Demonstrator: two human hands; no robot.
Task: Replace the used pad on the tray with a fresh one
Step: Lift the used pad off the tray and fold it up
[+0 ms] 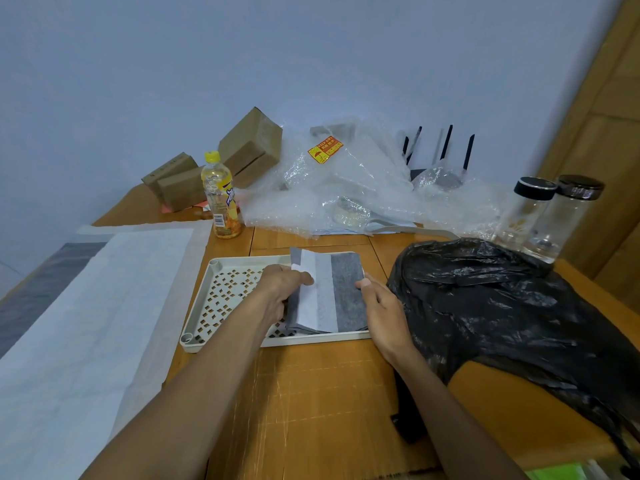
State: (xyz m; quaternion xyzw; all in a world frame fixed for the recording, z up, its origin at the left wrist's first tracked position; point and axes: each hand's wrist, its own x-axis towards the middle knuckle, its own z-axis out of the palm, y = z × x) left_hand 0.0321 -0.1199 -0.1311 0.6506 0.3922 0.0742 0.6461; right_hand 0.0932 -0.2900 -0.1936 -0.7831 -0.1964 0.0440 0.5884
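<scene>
far left: one large white sheet (104, 306) spread flat, overhanging the wooden tabletop (329, 393), grey strip along its left edge; behind it three brown cardboard boxes (249, 147) against the pale blue wall (242, 46); one plastic bottle (220, 195), yellow cap, yellow label, barcode readable as a barcode only, brand text too blurred; centre: one cream perforated tray (221, 292) on the tabletop, left half bare; one folded grey pad (332, 292) lies on its right half, white inner layer turned up; left hand (280, 289) grips the pad's left edge, thumb on top pinching the white flap; right hand (381, 303) touches the pad's right edge with thumb and fingers, can't tell if it's pinching or just pressing; behind: heap of bubble wrap (346, 188) with an orange sticker (325, 150) reading "keep dry", umbrella icon; four black antennas (446, 143) sticking up past it; right: one crumpled black plastic bag (502, 306) just beside the tray; two clear glass jars (540, 216) with black lids, touching; wooden panel (602, 133) at far right.
</scene>
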